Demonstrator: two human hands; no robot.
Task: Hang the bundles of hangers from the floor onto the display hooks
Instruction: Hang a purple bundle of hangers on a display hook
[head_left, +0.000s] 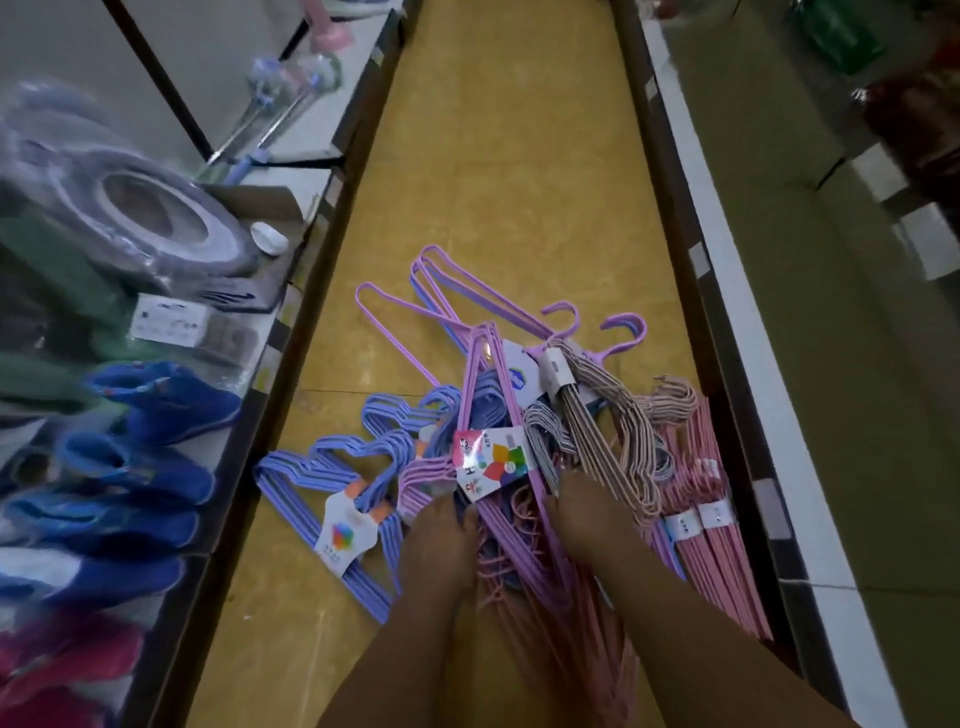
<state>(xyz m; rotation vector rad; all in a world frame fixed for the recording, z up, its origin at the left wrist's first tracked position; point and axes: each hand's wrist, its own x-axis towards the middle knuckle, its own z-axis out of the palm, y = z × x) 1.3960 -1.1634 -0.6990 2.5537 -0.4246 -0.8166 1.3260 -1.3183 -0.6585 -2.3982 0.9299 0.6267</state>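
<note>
A pile of hanger bundles lies on the yellow floor (509, 156) of a shop aisle. A blue bundle (332, 483) with a white label lies at the left. A purple bundle (498, 415) with a colourful label runs through the middle, and loose purple hangers (441, 301) lie behind it. A beige striped bundle (597, 426) and pink bundles (711, 525) lie at the right. My left hand (441, 535) reaches into the pile below the colourful label, its fingers curled among purple and pink hangers. My right hand (582, 509) grips the beige bundle's lower end. No display hooks are visible.
A low shelf on the left carries blue slippers (150, 462), a wrapped round item (140, 208) and long-handled tools (270, 114). Another shelf unit (779, 364) borders the aisle on the right. Bare floor stretches ahead beyond the pile.
</note>
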